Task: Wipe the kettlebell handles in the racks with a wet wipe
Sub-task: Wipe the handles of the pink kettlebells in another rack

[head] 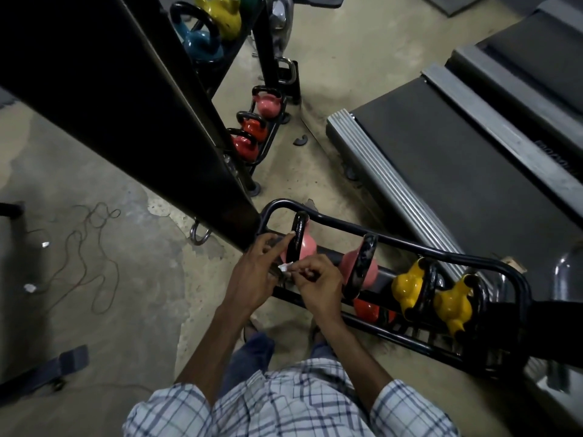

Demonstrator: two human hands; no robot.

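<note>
The wet wipe (pixel 286 266), a small white scrap, sits between the two hands at the near left end of the near rack (pixel 397 241), just below the first pink kettlebell (pixel 307 247). The right hand (pixel 318 283) pinches it, with fingers curled in around it. The left hand (pixel 252 274) meets the wipe from the left. Its index finger (pixel 280 244) is stretched out straight and touches the black handle (pixel 298 234) of that pink kettlebell, while its other fingers are bent near the wipe; I cannot tell whether they hold it.

To the right on the same rack stand a second pink kettlebell (pixel 351 263) and then two yellow kettlebells (pixel 407 287). A red kettlebell (pixel 367 310) lies on the lower tier beneath them.

A broad black post (pixel 142 105) slants from the far left down to the rack's left end. Beyond it, a far rack holds a pink kettlebell and two red ones (pixel 254 129). A blue kettlebell (pixel 202 42) and a yellow one sit on a shelf farther away.

A treadmill (pixel 441 159) lies to the right, and a loose cable (pixel 94 247) trails over the concrete floor on the left. The person's checked shirt (pixel 284 405) fills the near edge.
</note>
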